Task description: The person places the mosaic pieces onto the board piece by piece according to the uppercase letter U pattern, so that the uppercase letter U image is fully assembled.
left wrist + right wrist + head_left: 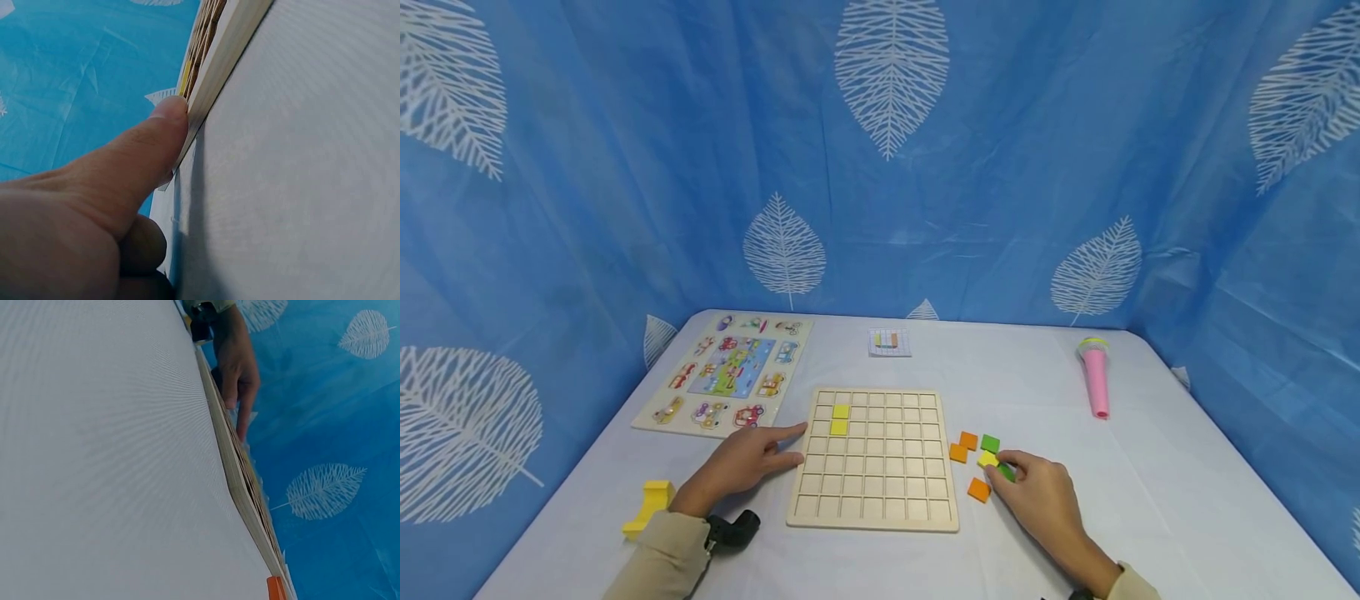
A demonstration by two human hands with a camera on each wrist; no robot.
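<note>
Yellow tile at right hand fingertips

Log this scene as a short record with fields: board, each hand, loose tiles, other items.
board: wooden grid board, two yellow tiles seated upper left
left hand: left hand touches the board's left edge
right hand: right hand pinches a yellow tile
loose tiles: three orange, two green, right of board
other items: vehicle puzzle, pink toy, pattern card
</note>
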